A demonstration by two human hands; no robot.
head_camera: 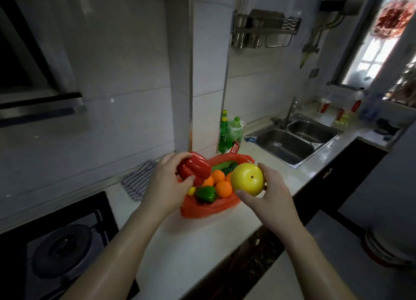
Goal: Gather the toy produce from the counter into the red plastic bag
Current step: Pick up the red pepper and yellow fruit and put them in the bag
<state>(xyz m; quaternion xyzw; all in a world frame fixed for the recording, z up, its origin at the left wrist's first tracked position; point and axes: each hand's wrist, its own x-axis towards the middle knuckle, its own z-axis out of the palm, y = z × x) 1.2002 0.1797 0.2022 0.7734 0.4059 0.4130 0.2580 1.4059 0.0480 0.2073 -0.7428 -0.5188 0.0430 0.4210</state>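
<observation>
A red toy pepper point(194, 168) is gripped in the curled fingers of the left hand point(167, 182), a yellow toy fruit point(247, 179) is clasped by the right hand point(267, 195); both are held over the red plastic bag point(207, 207). Oranges point(222, 188), a green pepper point(206, 193) and a cucumber point(225, 166) are seen inside the bag on the white counter point(202, 239), between stove point(60, 250) and sink point(292, 139).

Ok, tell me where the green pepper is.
Head view, centre: the green pepper lies in the red plastic bag at its near edge, beside an orange, below the red pepper the left hand grips.
</observation>
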